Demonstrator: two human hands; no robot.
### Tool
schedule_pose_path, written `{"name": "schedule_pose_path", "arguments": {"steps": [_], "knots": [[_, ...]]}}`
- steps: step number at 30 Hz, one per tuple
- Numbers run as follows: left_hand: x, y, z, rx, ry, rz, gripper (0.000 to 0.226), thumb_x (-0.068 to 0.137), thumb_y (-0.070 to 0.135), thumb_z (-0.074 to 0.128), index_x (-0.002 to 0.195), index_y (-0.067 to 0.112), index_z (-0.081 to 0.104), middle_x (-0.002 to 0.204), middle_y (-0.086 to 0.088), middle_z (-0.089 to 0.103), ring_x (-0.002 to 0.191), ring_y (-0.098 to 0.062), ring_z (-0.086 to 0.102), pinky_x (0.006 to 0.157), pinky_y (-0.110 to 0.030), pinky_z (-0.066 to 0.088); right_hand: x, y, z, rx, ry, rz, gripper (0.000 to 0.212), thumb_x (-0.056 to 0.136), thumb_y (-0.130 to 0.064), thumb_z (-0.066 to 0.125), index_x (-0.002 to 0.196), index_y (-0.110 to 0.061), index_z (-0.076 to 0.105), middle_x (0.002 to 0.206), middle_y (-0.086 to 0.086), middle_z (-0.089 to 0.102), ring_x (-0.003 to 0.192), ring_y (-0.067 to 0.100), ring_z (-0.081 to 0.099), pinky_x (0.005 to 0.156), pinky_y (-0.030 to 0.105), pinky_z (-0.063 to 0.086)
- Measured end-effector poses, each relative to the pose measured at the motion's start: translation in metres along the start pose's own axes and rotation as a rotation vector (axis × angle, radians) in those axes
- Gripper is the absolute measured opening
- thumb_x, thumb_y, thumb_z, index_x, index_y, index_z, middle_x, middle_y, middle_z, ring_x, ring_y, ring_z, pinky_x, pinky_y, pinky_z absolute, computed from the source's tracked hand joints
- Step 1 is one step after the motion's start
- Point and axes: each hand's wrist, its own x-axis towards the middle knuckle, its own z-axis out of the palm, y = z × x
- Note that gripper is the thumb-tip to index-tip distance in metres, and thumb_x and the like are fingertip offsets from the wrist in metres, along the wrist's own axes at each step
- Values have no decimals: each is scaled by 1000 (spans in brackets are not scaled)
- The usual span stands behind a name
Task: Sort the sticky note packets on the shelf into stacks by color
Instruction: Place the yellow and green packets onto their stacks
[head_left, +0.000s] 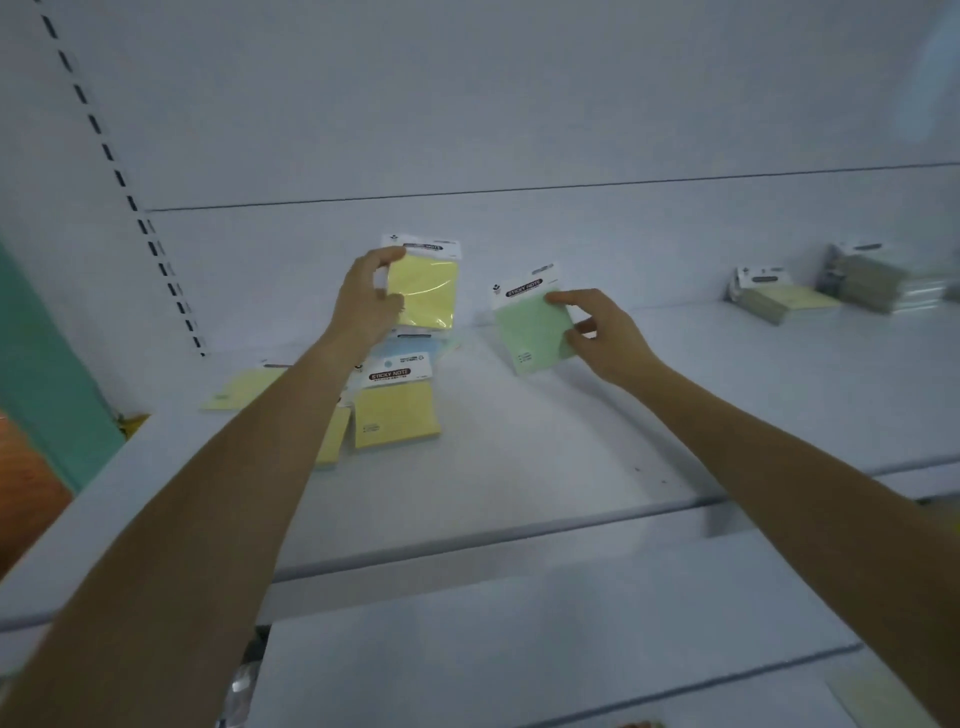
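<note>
My left hand (366, 296) holds a yellow sticky note packet (427, 291) upright above the white shelf (545, 457). My right hand (605, 332) grips a green sticky note packet (530, 327), tilted, a little to the right. Below my left hand lies a loose pile: a yellow packet (396, 415) with a black label, a light blue packet (413, 351) partly under it, and two more yellow ones (244, 388) (332, 441) partly hidden by my left forearm. Two stacks of packets (779, 299) (878, 283) stand at the shelf's far right.
The shelf's back panel (519, 104) rises behind the packets. A slotted upright (130, 192) runs along the left. A lower shelf (571, 649) lies beneath, with a pale packet (878, 696) at its right. A teal wall (47, 374) is at the left.
</note>
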Motion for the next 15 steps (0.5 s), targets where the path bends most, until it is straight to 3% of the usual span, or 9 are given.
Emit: {"name": "schedule_pose_path", "arguments": {"steps": [4, 8, 10, 12, 15], "knots": [[-2, 36, 60, -16, -85, 46, 57, 80, -10, 47, 130, 16, 47, 140, -9, 39, 85, -19, 52, 58, -14, 40, -24, 34, -55, 8, 76, 74, 49, 83, 11, 44, 124, -13, 52, 133, 8, 48, 94, 19, 53, 63, -2, 41], [-9, 79, 139, -71, -118, 51, 56, 80, -9, 48, 131, 15, 46, 140, -9, 37, 89, -20, 53, 51, -1, 40, -46, 85, -128, 31, 159, 197, 50, 83, 7, 46, 125, -20, 52, 136, 3, 47, 93, 27, 62, 68, 7, 45], [-15, 99, 185, -92, -138, 56, 56, 80, -9, 48, 131, 15, 45, 140, -10, 36, 89, -21, 53, 48, -1, 39, -59, 111, -168, 55, 191, 241, 51, 82, 8, 46, 124, -20, 53, 137, 4, 47, 89, 25, 62, 74, 16, 45], [-22, 116, 232, -122, -141, 53, 57, 80, -8, 49, 131, 16, 46, 140, -10, 36, 94, -23, 54, 60, -10, 45, -73, 138, -208, 85, 203, 277, 52, 81, 9, 46, 124, -20, 54, 136, 7, 50, 87, 22, 60, 80, 26, 45], [-31, 141, 295, -186, -124, 13, 58, 77, -6, 51, 130, 17, 47, 140, -8, 38, 118, -29, 51, 92, -36, 48, -92, 176, -262, 104, 209, 306, 52, 81, 8, 47, 124, -20, 53, 136, 8, 49, 91, 27, 62, 86, 34, 47]]}}
